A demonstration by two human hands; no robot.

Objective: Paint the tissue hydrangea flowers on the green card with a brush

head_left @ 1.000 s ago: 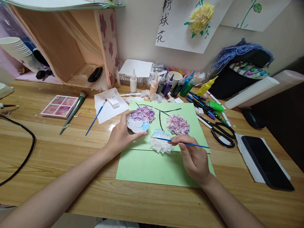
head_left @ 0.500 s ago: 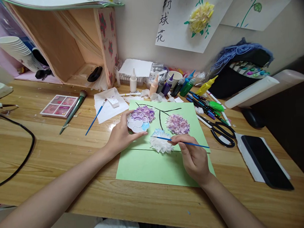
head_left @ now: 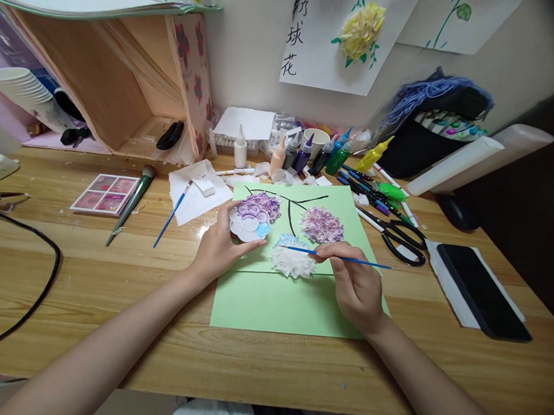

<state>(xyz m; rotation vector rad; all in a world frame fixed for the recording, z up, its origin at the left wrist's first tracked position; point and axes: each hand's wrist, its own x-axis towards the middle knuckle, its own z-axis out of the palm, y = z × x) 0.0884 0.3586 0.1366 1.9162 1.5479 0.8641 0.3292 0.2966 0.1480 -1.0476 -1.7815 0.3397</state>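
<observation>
**Blue brush at the pale paper flower, flower-shaped palette in the left hand**

Compared with the earlier frame, the right hand is a little more to the right, and its thin blue paintbrush has shifted slightly with it. The left hand and the white flower-shaped plastic palette keep nearly the same place over the paper.

The paintbrush lies almost level across the scene. Its long axis goes from left to right, with the bristle tip pointing left and slightly far, and the handle end pointing right and slightly near. The tip is at the light blue part of the white ruffled paper flower, which is on the light green paper sheet on the wooden table. The right hand is closed in a pinch around the handle. The left hand is partly open, gripping the palette between thumb and fingers; this palette has blue paint in a well at its right side.

The palette covers part of the purple ruffled flower at the far left of the sheet. The pink-purple ruffled flower at the right is well visible. Some fingertips of the left hand are hidden behind the palette, and the curled fingers of the right hand are partly hidden too. The bristles are too small to tell whether they touch the petals. On the wall, the white sheet with a yellow flower is cut off by the upper edge.
</observation>
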